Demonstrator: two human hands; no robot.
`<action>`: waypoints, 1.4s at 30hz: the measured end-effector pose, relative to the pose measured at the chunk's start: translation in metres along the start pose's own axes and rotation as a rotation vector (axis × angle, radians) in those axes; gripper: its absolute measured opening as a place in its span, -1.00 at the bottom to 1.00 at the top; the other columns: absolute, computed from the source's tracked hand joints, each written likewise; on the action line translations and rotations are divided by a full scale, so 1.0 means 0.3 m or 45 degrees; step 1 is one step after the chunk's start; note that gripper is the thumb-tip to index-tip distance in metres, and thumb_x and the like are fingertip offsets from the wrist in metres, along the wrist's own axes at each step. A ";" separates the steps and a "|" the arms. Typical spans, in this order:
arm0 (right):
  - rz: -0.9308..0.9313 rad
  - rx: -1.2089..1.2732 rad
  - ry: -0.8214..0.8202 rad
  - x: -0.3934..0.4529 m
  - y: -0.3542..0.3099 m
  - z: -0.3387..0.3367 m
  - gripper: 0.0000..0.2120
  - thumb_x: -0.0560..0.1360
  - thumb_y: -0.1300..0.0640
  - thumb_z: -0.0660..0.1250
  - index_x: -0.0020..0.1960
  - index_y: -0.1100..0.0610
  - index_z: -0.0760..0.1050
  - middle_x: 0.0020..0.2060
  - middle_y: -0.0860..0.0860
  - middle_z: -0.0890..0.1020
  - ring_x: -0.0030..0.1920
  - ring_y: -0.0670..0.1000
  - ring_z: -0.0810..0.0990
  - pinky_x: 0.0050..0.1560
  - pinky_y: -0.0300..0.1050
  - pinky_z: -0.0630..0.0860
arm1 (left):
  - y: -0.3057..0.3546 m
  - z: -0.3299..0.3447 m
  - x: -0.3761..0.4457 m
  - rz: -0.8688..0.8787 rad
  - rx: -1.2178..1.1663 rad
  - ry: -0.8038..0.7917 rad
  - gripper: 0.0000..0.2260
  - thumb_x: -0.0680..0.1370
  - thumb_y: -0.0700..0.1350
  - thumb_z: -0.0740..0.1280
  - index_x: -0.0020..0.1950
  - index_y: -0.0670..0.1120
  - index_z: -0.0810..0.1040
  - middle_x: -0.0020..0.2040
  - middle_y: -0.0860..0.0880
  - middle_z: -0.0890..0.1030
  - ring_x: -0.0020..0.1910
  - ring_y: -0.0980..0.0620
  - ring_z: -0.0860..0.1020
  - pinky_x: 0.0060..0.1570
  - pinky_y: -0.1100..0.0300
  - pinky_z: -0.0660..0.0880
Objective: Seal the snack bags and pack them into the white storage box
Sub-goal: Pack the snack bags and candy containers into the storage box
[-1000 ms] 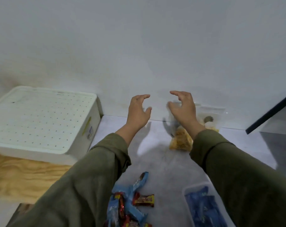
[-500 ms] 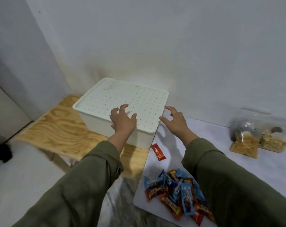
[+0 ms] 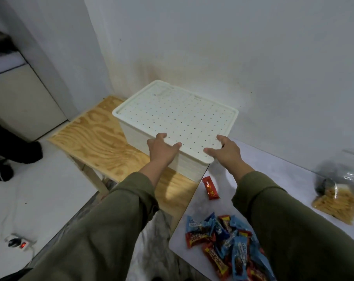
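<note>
Two hands reach the near edge of the white storage box (image 3: 164,126), which sits with its dotted lid (image 3: 178,118) on, upon a plywood bench (image 3: 95,138) against the wall. The left hand (image 3: 162,152) lies at the lid's near edge, thumb on top and fingers bent loosely along the rim; whether it truly grips the lid cannot be told. The right hand (image 3: 225,152) is at the near right corner, thumb resting on the lid and fingers spread beside it, holding nothing that can be seen. Both arms wear olive green sleeves (image 3: 115,224).

Just right of the box begins a white table (image 3: 273,169). A single red snack packet (image 3: 210,188) lies on it near the box's corner. Nearer the person, a heap of red and blue snack packets (image 3: 224,242) rests at the table's front. At the far right, well apart from the box, two clear snack bags (image 3: 338,191) lie on the table with yellowish snacks inside; whether they are sealed cannot be told.

On the pale floor at lower left lies a power strip (image 3: 20,241) with a lit red switch.
</note>
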State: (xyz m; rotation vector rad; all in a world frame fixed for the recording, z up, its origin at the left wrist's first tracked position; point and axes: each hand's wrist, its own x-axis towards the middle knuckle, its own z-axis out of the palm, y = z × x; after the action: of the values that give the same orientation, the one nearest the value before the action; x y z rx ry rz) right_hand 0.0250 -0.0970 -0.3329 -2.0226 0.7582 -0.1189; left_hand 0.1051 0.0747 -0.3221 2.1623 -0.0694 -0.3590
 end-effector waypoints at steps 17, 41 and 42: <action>-0.108 -0.113 -0.046 0.002 -0.073 -0.065 -0.13 0.33 -0.10 0.47 0.50 0.07 0.13 0.37 0.12 0.37 0.35 0.18 0.40 0.33 0.15 0.41 | 0.113 -0.001 -0.019 -0.147 -0.050 0.152 -0.46 0.50 -0.04 0.38 0.43 -0.14 0.32 0.43 -0.14 0.29 0.34 -0.06 0.33 0.12 0.18 0.34; -0.219 -0.165 0.308 -0.259 -0.491 -0.047 -0.26 0.43 0.06 0.43 0.50 0.05 0.16 0.44 0.17 0.29 0.40 0.16 0.34 0.34 -0.03 0.31 | 0.144 -0.389 -0.020 0.011 -0.602 -0.165 -0.37 0.43 -0.05 0.47 0.44 -0.06 0.28 0.46 -0.10 0.23 0.34 -0.12 0.37 0.20 0.08 0.37; -0.213 -0.163 0.333 -0.279 -0.503 -0.021 -0.26 0.43 0.05 0.43 0.50 0.06 0.16 0.43 0.18 0.29 0.39 0.17 0.35 0.35 -0.02 0.31 | 0.132 -0.420 -0.017 0.034 -0.594 -0.174 -0.35 0.43 -0.05 0.47 0.44 -0.05 0.27 0.46 -0.10 0.23 0.34 -0.12 0.37 0.18 0.09 0.38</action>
State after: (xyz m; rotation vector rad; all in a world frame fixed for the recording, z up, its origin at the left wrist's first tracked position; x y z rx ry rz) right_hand 0.0255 0.0003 -0.1903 -2.2182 0.7719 -0.4488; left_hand 0.1388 0.1525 -0.2209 1.6741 -0.0824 -0.4577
